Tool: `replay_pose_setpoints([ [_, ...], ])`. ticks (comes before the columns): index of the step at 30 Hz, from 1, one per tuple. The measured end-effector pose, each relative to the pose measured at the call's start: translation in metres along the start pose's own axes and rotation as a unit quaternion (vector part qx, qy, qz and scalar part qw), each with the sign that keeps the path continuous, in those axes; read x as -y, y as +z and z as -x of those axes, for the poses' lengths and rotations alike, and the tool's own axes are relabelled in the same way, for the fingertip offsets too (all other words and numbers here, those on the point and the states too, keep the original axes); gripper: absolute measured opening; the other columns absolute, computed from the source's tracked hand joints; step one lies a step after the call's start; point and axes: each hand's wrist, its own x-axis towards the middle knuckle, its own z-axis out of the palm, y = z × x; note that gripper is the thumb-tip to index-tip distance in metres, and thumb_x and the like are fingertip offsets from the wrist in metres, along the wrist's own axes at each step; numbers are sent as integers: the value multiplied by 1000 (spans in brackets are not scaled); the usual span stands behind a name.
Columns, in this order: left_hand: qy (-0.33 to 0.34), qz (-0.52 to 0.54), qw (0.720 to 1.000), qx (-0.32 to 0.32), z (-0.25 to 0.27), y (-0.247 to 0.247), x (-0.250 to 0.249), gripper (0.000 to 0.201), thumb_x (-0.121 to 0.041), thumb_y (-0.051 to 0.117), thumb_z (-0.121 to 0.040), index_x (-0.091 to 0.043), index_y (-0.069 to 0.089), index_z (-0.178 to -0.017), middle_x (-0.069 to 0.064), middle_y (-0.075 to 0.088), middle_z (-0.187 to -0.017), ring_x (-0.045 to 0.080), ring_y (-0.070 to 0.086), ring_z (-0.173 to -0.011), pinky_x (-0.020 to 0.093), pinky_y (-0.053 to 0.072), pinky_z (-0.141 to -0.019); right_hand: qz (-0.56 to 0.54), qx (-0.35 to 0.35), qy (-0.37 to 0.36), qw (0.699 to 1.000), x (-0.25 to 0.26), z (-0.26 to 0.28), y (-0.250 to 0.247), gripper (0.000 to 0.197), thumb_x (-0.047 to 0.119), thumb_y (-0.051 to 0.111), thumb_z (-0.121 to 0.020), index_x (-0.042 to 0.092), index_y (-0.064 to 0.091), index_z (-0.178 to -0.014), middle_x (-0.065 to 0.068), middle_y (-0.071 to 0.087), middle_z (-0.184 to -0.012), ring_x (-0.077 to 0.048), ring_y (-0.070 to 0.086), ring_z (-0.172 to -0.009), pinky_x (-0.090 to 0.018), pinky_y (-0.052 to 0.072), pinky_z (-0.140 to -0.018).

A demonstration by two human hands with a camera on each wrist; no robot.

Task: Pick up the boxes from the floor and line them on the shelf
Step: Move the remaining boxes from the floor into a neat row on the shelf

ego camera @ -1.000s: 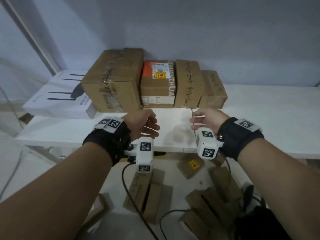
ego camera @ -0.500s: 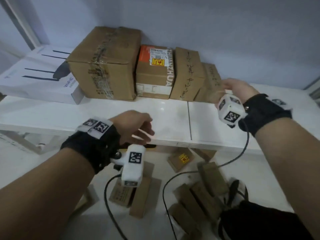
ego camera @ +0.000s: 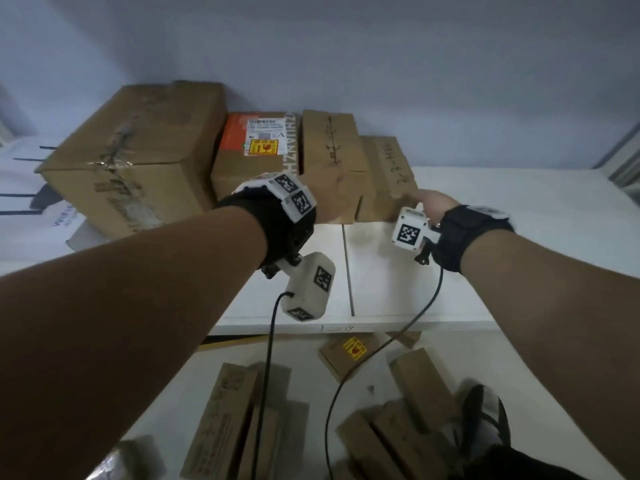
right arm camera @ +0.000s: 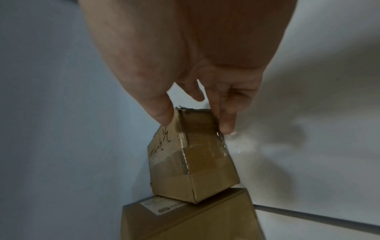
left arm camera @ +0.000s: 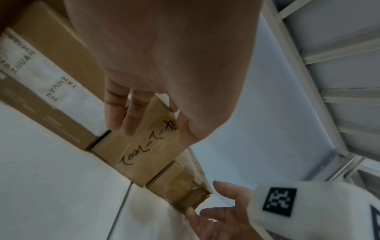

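Four cardboard boxes stand in a row at the back of the white shelf (ego camera: pixel 519 254). My left hand (ego camera: pixel 332 195) (left arm camera: pixel 156 129) holds the front end of the third box (ego camera: pixel 329 143) (left arm camera: pixel 144 155), the one with handwriting, fingers on one side and thumb on the other. My right hand (ego camera: pixel 433 202) (right arm camera: pixel 195 128) pinches the near corner of the small end box (ego camera: pixel 388 168) (right arm camera: pixel 185 162), thumb on its written top and fingers down its right side. Several more boxes lie on the floor below, among them one with a yellow sticker (ego camera: pixel 349 351) and a long one (ego camera: pixel 221 427).
A large taped box (ego camera: pixel 138 150) and an orange-labelled box (ego camera: pixel 256 143) fill the row's left part, with a white router carton (ego camera: pixel 20 209) beyond them. Bare shelf stretches right of the small box. Camera cables (ego camera: pixel 270 358) hang from both wrists. A shoe (ego camera: pixel 485 420) stands among the floor boxes.
My left hand has come up from the shelf's front edge onto the handwritten box. The right hand stays at the small end box. My head has moved closer and looks down more.
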Motion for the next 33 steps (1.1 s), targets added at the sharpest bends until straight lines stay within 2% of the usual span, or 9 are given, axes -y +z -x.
replay_pose_setpoints([
  [4, 1, -6, 1000, -29, -14, 8, 12, 44, -21, 51, -94, -13, 43, -137, 5, 47, -130, 26, 52, -115, 41, 47, -97, 7, 0, 5, 1000, 3, -11, 2, 28, 27, 53, -96, 6, 61, -113, -6, 58, -79, -19, 55, -63, -26, 49, -57],
  [8, 6, 22, 998, -62, -15, 5, 18, 43, -27, 52, -96, -16, 40, -135, -1, 50, -110, 20, 55, -91, 38, 52, -87, 33, -32, 7, 999, 6, -15, 5, 36, 33, 52, -96, 10, 61, -122, -6, 60, -98, -13, 52, -61, -23, 38, -48],
  [14, 9, 30, 998, -63, -18, 1, 20, 42, -25, 52, -95, -16, 41, -134, 5, 52, -125, 18, 52, -95, 37, 50, -91, -67, -52, -22, 996, 2, -11, -1, 44, 43, 64, -86, 10, 57, -116, -10, 66, -101, -25, 66, -69, -26, 54, -51],
  [17, 9, 15, 998, -63, -20, 4, 21, 42, -25, 51, -96, -14, 41, -136, 8, 49, -135, 17, 48, -99, 41, 47, -99, -147, -45, -83, 985, 8, -5, 1, 39, 37, 76, -75, 17, 57, -103, -12, 68, -105, -32, 70, -90, -47, 61, -75],
  [23, 11, 5, 999, -46, -23, 5, 24, 44, -27, 54, -94, -14, 41, -135, 8, 48, -136, 22, 52, -111, 44, 47, -101, -58, -51, -139, 987, 3, -64, -2, 46, 49, 84, -40, 38, 58, -77, -4, 71, -99, -25, 71, -88, -45, 58, -84],
  [26, 7, 9, 999, -36, -23, 3, 23, 42, -25, 53, -96, -14, 42, -135, 7, 49, -135, 17, 49, -106, 37, 47, -100, -2, -32, -160, 987, 19, -18, 8, 33, 29, 81, -56, 29, 61, -82, 0, 66, -95, -20, 65, -90, -33, 53, -80],
  [28, 12, 5, 999, -30, -24, 1, 24, 41, -23, 52, -97, -13, 42, -136, 6, 50, -130, 15, 49, -100, 26, 48, -83, 34, 1, -178, 983, 21, -6, 13, 19, 16, 74, -72, 27, 63, -84, 4, 64, -93, -18, 60, -93, -31, 49, -83],
  [30, 16, 4, 1000, -18, -23, -1, 23, 40, -20, 51, -99, -12, 42, -137, 6, 51, -128, 15, 51, -98, 17, 43, -68, 33, 11, -184, 982, 19, -5, 16, 22, 8, 65, -79, 29, 61, -82, 3, 63, -96, -19, 59, -95, -36, 52, -90],
  [33, 11, 47, 999, -26, -15, -6, 20, 39, -20, 53, -97, -15, 45, -136, 4, 53, -131, 14, 56, -96, 19, 47, -71, -24, -23, -158, 987, 14, -2, 16, 22, 3, 57, -82, 22, 51, -90, -3, 56, -96, -20, 54, -82, -47, 52, -89],
])
